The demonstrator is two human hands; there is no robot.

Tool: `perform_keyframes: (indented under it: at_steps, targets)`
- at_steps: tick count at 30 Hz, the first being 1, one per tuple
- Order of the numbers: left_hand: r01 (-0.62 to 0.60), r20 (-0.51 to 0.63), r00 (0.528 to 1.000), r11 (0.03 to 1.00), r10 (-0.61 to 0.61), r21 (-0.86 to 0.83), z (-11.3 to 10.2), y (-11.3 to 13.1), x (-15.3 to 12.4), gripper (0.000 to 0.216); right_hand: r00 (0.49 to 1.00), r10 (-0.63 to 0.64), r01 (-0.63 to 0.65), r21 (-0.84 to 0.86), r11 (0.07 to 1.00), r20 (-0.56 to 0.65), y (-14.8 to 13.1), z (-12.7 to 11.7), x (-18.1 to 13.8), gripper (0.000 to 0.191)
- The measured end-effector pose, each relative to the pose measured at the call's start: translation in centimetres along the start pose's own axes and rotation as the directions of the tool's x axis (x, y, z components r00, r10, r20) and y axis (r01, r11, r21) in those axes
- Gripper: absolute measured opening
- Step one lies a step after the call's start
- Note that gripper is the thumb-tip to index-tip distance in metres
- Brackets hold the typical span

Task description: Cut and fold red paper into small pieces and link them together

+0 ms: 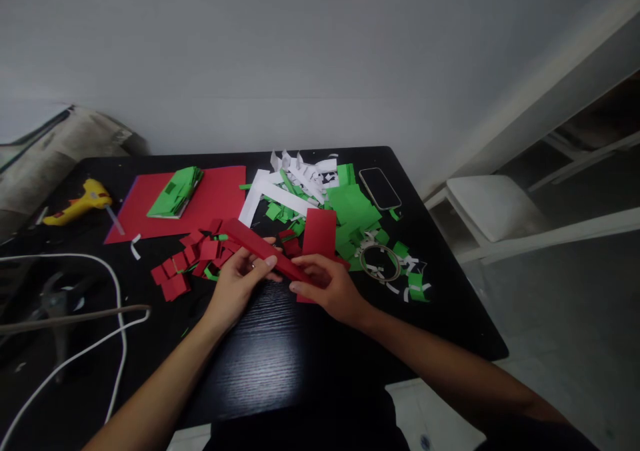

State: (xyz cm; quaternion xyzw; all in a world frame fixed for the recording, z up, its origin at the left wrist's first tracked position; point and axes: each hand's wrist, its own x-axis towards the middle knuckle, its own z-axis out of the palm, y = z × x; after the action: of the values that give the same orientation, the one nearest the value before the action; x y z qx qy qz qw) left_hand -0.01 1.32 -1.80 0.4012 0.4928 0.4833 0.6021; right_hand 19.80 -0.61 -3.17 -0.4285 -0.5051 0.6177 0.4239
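Note:
A long folded strip of red paper is held slantwise above the black table, its far end pointing up and left. My left hand grips it near the middle, thumb on top and fingers beneath. Toward the strip's near right end, my right hand pinches it between thumb and fingers. Behind my right hand lies a flat red paper rectangle, partly hidden by that hand. A pile of small red paper squares is spread to the left of my left hand.
Green paper pieces, white scraps, a phone and a tape ring lie at right. At left are a red sheet, a green paper stack, a yellow glue gun, pliers and a white cable.

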Motion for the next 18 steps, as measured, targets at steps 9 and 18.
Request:
perform_keyframes:
  at_steps: [9,18]
  targets:
    - [-0.030,0.012,0.999,0.999,0.030,0.031,-0.05,0.08,0.04,0.049,0.999,0.034,-0.033,0.107,0.994,-0.001,-0.11,0.01,0.23,0.036]
    - [-0.037,0.022,0.999,0.998,0.036,0.041,0.23,0.43,-0.02,0.044,0.999,0.039,-0.037,0.087,0.996,-0.025,-0.19,-0.23,0.24,0.028]
